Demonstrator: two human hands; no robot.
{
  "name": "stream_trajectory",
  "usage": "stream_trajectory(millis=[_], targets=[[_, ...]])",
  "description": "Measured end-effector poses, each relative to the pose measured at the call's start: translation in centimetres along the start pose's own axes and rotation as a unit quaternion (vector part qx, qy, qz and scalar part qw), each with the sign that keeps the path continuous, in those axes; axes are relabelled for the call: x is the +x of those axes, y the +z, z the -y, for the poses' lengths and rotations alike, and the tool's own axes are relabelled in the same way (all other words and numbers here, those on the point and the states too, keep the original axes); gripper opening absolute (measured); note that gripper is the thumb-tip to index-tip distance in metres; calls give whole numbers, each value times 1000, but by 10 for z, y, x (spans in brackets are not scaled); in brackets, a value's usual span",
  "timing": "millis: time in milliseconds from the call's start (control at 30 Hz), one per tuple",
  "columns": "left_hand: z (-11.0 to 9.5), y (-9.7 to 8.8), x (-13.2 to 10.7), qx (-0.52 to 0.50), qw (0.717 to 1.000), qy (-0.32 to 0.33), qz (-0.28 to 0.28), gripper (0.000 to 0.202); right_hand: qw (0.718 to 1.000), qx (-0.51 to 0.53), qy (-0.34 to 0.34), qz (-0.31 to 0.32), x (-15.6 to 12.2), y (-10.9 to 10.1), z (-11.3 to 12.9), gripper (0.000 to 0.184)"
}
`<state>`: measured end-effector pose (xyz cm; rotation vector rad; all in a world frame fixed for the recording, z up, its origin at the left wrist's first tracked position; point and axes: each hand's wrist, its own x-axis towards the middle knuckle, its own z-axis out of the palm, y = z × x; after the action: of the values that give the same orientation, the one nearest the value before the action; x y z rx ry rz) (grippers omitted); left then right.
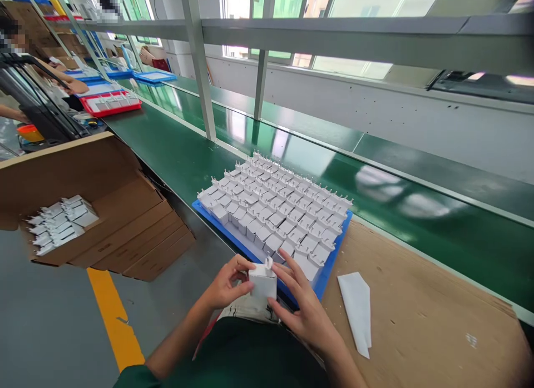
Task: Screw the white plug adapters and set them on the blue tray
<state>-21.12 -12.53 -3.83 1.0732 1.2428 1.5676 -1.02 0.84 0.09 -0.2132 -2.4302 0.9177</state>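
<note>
Both my hands hold one white charger plug [262,280] just in front of my body. My left hand [227,282] pinches its left side, and my right hand [304,304] wraps fingers round its right side. Its metal prongs point up. Just beyond it lies a blue tray [329,271] packed with several rows of the same white charger plugs [275,207], prongs up. The tray rests across the brown board [417,316] and the edge of the green conveyor belt [175,149].
A folded white cloth or paper [357,310] lies on the board right of my hands. Left on the floor, an open cardboard box [104,210] holds more white plugs [60,224]. Far left, another person's arm [62,79] works beside red [110,103] and blue trays [154,76].
</note>
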Motion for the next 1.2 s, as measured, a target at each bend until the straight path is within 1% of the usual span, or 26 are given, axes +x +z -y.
stream_trajectory(millis=[67, 100, 133, 167, 200, 267, 300, 333, 367, 400, 433, 500, 567, 600, 733, 800, 867, 933, 1033, 1100, 1200], targets=[[0, -6, -3, 16, 996, -9, -89, 38, 1000, -8, 13, -11, 4, 1, -1, 65], [2, -8, -4, 32, 989, -6, -143, 39, 1000, -10, 17, -13, 5, 2, -1, 64], [5, -10, -3, 58, 978, 1, -202, 40, 1000, -10, 17, -12, 5, 2, -2, 63], [8, -12, -1, 95, 960, 13, -262, 39, 1000, -9, 17, -10, 4, 3, -2, 62], [11, -15, 2, 142, 937, 31, -318, 38, 1000, -8, 17, -7, 3, 3, -3, 60], [17, -21, 12, 249, 874, 82, -409, 36, 1000, -8, 21, -5, 1, 3, -4, 57], [19, -25, 19, 300, 840, 111, -439, 34, 1000, -10, 25, -7, 0, 3, -4, 56], [21, -28, 25, 347, 807, 141, -456, 31, 999, -13, 31, -9, -1, 3, -4, 55], [22, -31, 31, 387, 779, 168, -464, 29, 999, -17, 37, -10, -1, 3, -4, 53], [23, -33, 37, 422, 756, 189, -463, 27, 999, -19, 41, -12, -2, 3, -4, 52], [23, -34, 41, 451, 738, 206, -457, 24, 999, -19, 45, -13, -3, 3, -5, 51], [23, -34, 44, 492, 719, 228, -435, 21, 998, -16, 52, -18, -6, 4, -7, 49], [22, -31, 42, 511, 716, 237, -412, 21, 998, -23, 56, -33, -10, 6, -11, 47], [22, -29, 40, 514, 719, 235, -403, 23, 997, -31, 53, -41, -11, 7, -14, 46], [24, -19, 37, 507, 746, 208, -379, 29, 997, -44, 12, -59, -13, 9, -31, 46], [25, -16, 40, 497, 754, 197, -381, 28, 997, -34, -6, -62, -12, 9, -37, 46], [26, -16, 44, 492, 754, 189, -392, 27, 997, -26, -12, -66, -12, 8, -38, 45], [27, -16, 48, 499, 743, 193, -402, 25, 997, -22, -7, -75, -12, 6, -36, 43], [27, -17, 51, 533, 710, 206, -411, 24, 996, -16, 5, -83, -13, 5, -30, 40], [27, -18, 51, 558, 691, 200, -414, 24, 996, -18, 15, -85, -13, 4, -25, 37], [25, -18, 49, 578, 680, 183, -412, 24, 995, -7, 24, -93, -10, 4, -19, 34]])
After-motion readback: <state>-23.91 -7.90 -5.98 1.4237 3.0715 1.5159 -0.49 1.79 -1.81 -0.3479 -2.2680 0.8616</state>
